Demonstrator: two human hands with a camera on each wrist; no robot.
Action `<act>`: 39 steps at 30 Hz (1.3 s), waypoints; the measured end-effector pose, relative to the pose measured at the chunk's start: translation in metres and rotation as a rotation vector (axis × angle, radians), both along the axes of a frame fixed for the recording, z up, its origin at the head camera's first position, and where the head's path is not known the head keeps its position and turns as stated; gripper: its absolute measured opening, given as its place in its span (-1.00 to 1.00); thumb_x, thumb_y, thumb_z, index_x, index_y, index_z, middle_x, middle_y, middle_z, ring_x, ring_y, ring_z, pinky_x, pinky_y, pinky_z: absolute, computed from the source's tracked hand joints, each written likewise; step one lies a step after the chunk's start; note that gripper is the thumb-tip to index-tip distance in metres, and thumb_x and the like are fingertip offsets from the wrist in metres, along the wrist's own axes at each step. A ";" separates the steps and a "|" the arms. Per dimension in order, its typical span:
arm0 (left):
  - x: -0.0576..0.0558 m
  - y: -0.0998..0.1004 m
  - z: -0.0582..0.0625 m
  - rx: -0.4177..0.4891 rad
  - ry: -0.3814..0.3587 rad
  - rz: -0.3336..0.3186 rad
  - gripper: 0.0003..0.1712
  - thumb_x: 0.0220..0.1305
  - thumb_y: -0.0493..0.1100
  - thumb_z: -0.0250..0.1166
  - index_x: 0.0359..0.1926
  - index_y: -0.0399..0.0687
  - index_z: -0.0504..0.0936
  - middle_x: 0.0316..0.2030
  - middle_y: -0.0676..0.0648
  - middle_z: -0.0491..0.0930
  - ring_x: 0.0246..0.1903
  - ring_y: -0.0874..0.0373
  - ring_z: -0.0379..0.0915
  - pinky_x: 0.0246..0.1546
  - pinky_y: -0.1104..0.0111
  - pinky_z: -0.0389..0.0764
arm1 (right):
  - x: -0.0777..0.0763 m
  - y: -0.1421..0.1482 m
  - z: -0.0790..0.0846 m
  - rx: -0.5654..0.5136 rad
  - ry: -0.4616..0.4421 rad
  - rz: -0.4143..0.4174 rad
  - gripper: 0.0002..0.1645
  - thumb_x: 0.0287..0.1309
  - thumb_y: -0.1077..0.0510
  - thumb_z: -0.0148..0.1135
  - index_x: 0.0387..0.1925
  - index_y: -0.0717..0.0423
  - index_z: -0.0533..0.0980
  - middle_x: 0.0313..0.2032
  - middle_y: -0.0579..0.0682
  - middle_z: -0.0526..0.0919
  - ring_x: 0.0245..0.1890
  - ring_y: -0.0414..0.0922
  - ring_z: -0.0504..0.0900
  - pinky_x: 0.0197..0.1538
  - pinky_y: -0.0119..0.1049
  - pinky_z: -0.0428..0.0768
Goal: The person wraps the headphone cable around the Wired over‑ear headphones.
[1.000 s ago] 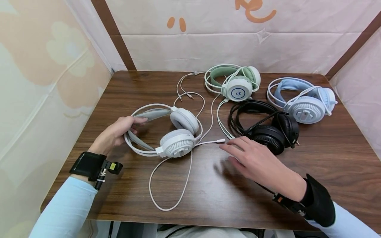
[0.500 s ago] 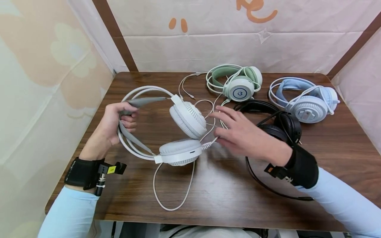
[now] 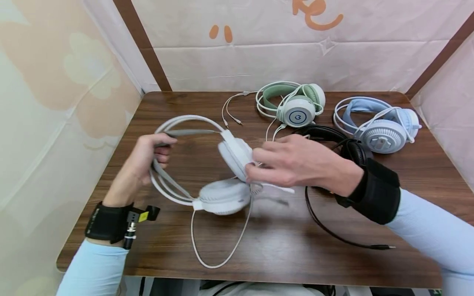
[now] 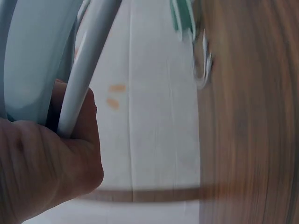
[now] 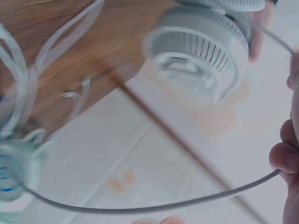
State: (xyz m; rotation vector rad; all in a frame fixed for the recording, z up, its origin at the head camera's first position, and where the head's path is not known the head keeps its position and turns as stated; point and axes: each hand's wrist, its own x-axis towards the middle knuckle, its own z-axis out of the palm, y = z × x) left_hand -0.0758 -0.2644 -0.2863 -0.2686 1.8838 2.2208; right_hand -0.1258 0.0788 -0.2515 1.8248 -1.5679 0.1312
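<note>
White headphones with a grey padded band (image 3: 224, 199) are held at the left of the table, ear cups toward the right. My left hand (image 3: 149, 158) grips the headband, fingers curled round it; the left wrist view shows the band (image 4: 88, 60) inside the curled hand (image 4: 51, 154). At the ear cups, my right hand (image 3: 290, 162) pinches the thin headphone cable (image 5: 154, 210), seen bowing away from the fingertips (image 5: 286, 157) in the right wrist view. One cable loop (image 3: 212, 267) hangs below the lower cup, and a white cable end (image 3: 283, 188) sticks out under the right hand.
Green-and-white headphones (image 3: 298, 112) with cable wound round them stand at the back. Light blue headphones (image 3: 383, 137) lie at the back right. Black headphones (image 3: 353, 152) are partly behind my right hand, their cable (image 3: 333, 237) running toward the front of the brown table (image 3: 281, 255).
The left hand has raised and turned the white headphones. My right hand has moved left from the table to their ear cups and taken hold of the cable. The black cable now lies farther forward.
</note>
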 end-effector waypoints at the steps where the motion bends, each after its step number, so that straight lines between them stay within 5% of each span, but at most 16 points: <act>1: 0.001 0.008 -0.001 -0.031 0.000 -0.019 -0.60 0.41 -0.29 -0.02 -0.62 0.02 0.39 -0.66 0.09 -0.08 -0.69 0.20 -0.23 -0.60 0.36 -0.17 | 0.000 -0.008 0.004 0.004 0.030 0.018 -0.88 0.43 0.12 0.10 -0.26 0.06 0.48 -0.48 -0.10 0.41 -0.59 -0.17 0.42 -0.60 -0.31 0.42; 4: 0.003 0.028 -0.003 -0.057 0.009 -0.115 -0.64 0.34 -0.31 0.01 -0.62 0.01 0.39 -0.66 0.10 -0.08 -0.69 0.23 -0.20 -0.62 0.39 -0.12 | -0.006 -0.025 0.012 0.000 -0.060 0.008 -0.69 0.36 -0.08 0.24 -0.38 0.02 0.43 -0.53 -0.12 0.42 -0.65 -0.19 0.41 -0.66 -0.31 0.38; 7: 0.006 0.037 -0.006 0.003 0.057 -0.245 -0.68 0.30 -0.37 -0.05 -0.57 -0.04 0.44 -0.63 0.07 -0.11 -0.67 0.22 -0.23 -0.61 0.36 -0.18 | -0.023 -0.025 0.016 0.009 -0.362 -0.017 -0.71 0.22 -0.07 0.37 -0.38 0.02 0.50 -0.50 -0.14 0.53 -0.60 -0.27 0.48 -0.58 -0.35 0.45; 11: 0.010 0.032 -0.013 0.222 0.108 -0.363 -0.63 0.29 -0.42 -0.22 -0.45 -0.10 0.50 -0.63 0.07 -0.13 -0.69 0.24 -0.24 -0.63 0.36 -0.27 | -0.050 -0.007 0.005 -0.010 -0.685 -0.050 -0.94 0.22 0.20 0.40 -0.26 0.07 0.68 -0.40 -0.14 0.70 -0.47 -0.33 0.53 -0.36 -0.43 0.47; 16: 0.008 0.018 -0.024 0.531 0.129 -0.365 -0.57 0.32 -0.37 -0.36 -0.42 -0.13 0.46 -0.64 0.10 -0.14 -0.72 0.27 -0.25 -0.68 0.45 -0.24 | -0.064 0.020 -0.026 -0.042 -0.803 -0.194 -0.85 0.28 0.35 0.28 -0.20 0.14 0.70 -0.43 -0.12 0.72 -0.49 -0.31 0.49 -0.34 -0.44 0.44; 21: 0.007 0.013 -0.035 0.827 0.087 -0.342 -0.72 0.32 -0.30 -0.24 -0.35 -0.26 0.41 -0.61 0.10 -0.12 -0.70 0.30 -0.21 -0.68 0.50 -0.15 | -0.060 0.034 -0.053 -0.010 -0.899 -0.269 -0.84 0.33 0.36 0.21 -0.21 0.12 0.67 -0.45 -0.16 0.65 -0.49 -0.34 0.45 -0.36 -0.42 0.46; 25: 0.006 0.014 -0.035 1.018 0.011 -0.221 -0.88 0.24 -0.28 -0.05 -0.34 -0.28 0.37 -0.58 0.12 -0.09 -0.68 0.32 -0.14 -0.65 0.52 -0.07 | -0.040 0.031 -0.066 -0.005 -0.883 -0.293 -0.86 0.32 0.34 0.23 -0.16 0.15 0.66 -0.47 -0.14 0.62 -0.49 -0.31 0.50 -0.38 -0.36 0.54; 29: 0.001 0.019 -0.032 1.097 -0.081 0.016 -0.92 0.13 -0.32 0.06 -0.33 -0.23 0.34 -0.61 0.10 0.06 -0.72 0.30 -0.04 -0.66 0.52 0.05 | -0.010 0.019 -0.071 0.018 -0.743 -0.271 -0.87 0.31 0.26 0.28 -0.13 0.16 0.65 -0.40 -0.11 0.71 -0.45 -0.27 0.66 -0.34 -0.34 0.68; 34: -0.004 0.023 -0.031 1.049 -0.109 0.374 -0.76 0.07 -0.35 0.07 -0.21 -0.12 0.28 -0.56 -0.04 0.34 -0.78 0.23 0.08 -0.74 0.42 0.25 | 0.020 0.008 -0.071 0.001 -0.529 -0.222 -0.82 0.46 0.09 0.14 -0.30 0.06 0.54 -0.50 -0.18 0.58 -0.63 -0.26 0.54 -0.56 -0.35 0.55; 39: -0.007 0.031 -0.031 0.940 -0.083 0.578 -0.67 0.09 -0.36 0.07 -0.16 0.00 0.20 -0.55 -0.03 0.35 -0.77 0.22 0.07 -0.72 0.39 0.27 | 0.031 0.002 -0.064 -0.022 -0.439 -0.232 -0.70 0.56 0.01 -0.04 -0.29 0.03 0.50 -0.49 -0.19 0.58 -0.65 -0.23 0.56 -0.61 -0.28 0.50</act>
